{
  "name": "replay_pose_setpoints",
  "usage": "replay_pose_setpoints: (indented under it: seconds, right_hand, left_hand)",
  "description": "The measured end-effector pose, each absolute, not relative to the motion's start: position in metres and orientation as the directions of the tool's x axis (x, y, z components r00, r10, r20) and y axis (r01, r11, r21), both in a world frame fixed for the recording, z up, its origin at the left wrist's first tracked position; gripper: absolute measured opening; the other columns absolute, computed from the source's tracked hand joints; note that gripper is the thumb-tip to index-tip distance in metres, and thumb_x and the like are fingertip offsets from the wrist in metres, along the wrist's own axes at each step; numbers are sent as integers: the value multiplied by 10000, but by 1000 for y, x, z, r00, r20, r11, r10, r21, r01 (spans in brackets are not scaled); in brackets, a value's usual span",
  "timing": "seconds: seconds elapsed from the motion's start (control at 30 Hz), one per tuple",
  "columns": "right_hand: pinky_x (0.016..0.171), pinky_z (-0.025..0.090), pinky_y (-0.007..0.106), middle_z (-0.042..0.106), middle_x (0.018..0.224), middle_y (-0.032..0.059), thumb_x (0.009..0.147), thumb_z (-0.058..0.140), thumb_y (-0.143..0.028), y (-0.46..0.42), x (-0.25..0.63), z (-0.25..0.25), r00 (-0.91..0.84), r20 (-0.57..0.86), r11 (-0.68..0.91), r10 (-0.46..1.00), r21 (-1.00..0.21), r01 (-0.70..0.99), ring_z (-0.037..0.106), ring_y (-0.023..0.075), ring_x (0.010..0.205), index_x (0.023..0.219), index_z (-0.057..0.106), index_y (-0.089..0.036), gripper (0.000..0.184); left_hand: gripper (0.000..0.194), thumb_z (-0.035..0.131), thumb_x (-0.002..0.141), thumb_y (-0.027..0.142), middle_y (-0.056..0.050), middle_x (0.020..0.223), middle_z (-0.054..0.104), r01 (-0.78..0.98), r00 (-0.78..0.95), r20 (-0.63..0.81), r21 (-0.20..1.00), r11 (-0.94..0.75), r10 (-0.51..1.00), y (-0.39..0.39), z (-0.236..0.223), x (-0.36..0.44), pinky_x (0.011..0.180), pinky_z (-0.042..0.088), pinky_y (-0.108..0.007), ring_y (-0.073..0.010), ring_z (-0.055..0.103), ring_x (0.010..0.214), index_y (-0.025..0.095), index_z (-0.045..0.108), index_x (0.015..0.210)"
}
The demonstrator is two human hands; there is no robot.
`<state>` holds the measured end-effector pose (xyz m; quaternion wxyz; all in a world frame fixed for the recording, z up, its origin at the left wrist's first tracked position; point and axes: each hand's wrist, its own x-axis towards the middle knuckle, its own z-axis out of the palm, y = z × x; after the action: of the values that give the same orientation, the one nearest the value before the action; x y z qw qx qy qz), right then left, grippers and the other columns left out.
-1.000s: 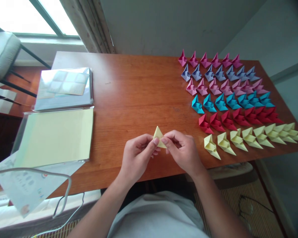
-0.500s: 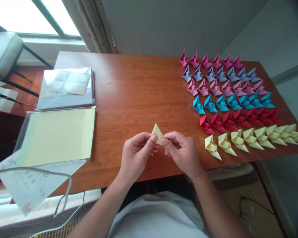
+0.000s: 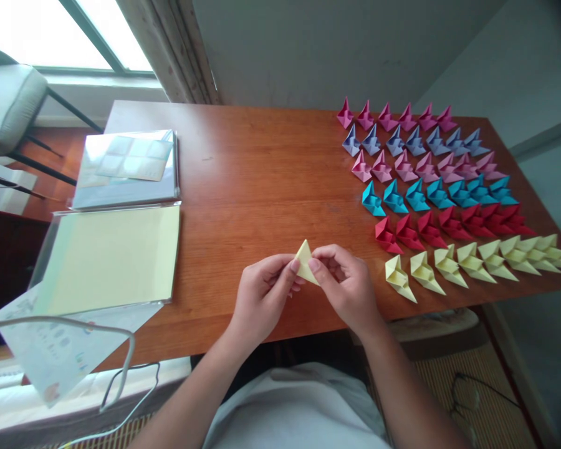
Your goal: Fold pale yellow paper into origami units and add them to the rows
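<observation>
A small folded piece of yellow paper (image 3: 305,262), pointed at the top, is held above the front of the table. My left hand (image 3: 267,293) pinches its left edge between thumb and fingers. On the opposite edge, my right hand (image 3: 346,280) grips it the same way, thumb on the near face. The lower part of the paper is partly covered by my fingers. Just right of my right hand begins a row of yellow folded paper shapes (image 3: 399,279).
Behind the yellow row stand rows of red (image 3: 387,234), turquoise (image 3: 372,199), pink (image 3: 361,166), lilac (image 3: 351,142) and magenta (image 3: 345,114) folded shapes. On the left lie a pack of yellow paper (image 3: 112,262), another plastic-covered pack (image 3: 126,190) and a cable (image 3: 75,321).
Both hands have shifted slightly right with the yellow paper. The paper has turned a little, and its tip now points up from a tilted position.
</observation>
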<state>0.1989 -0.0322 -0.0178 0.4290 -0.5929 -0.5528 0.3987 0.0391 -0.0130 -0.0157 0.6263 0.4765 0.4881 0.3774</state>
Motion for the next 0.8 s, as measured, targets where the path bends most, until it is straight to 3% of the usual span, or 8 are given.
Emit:
replay_pose_setpoints:
  seconds: [0.17, 0.3, 0.4, 0.53, 0.8]
  right_hand:
    - [615, 498, 246, 680, 752, -6, 939, 620, -286, -32, 196, -23, 168, 146, 62, 975, -904, 423, 618, 137, 655, 865, 641, -222, 100]
    - [645, 515, 257, 693, 779, -4, 932, 618, -241, -31, 194, -26, 229, 325, 133, 917, -795, 592, 638, 142, 669, 900, 627, -218, 40]
    - [669, 531, 259, 711, 831, 13, 935, 605, -191, -30, 189, -25, 182, 411, 204, 893, -731, 651, 656, 144, 696, 926, 627, -214, 33]
    - [750, 561, 268, 723, 917, 39, 942, 601, -161, -30, 182, -23, 116, 445, 279, 888, -723, 632, 683, 155, 811, 987, 634, -212, 76]
    - [835, 571, 307, 699, 1023, 72, 948, 610, -176, -31, 179, -22, 74, 408, 294, 910, -761, 579, 678, 182, 924, 1110, 643, -197, 166]
  left_hand:
    - [240, 650, 930, 318, -20, 846, 679, 86, 164, -121, 990, 109, 979, -17, -23, 43, 575, 518, -196, -125, 635, 696, 187, 674, 1131]
    - [161, 650, 905, 151, -3, 870, 643, 251, 11, 208, 946, -204, 978, -20, -26, 44, 639, 528, -184, -109, 620, 748, 205, 647, 1057]
    - [207, 608, 896, 58, -32, 990, 679, 357, 87, 378, 852, -383, 922, -20, -27, 44, 788, 556, -218, -127, 661, 888, 202, 678, 1028]
    - [280, 603, 905, 60, -73, 1154, 702, 327, 142, 344, 869, -372, 928, -18, -28, 44, 901, 570, -258, -171, 684, 1056, 197, 685, 1135]
    - [219, 637, 940, 199, -70, 1133, 747, 75, 140, 72, 994, -83, 988, -18, -25, 41, 878, 598, -274, -190, 732, 990, 206, 706, 1148]
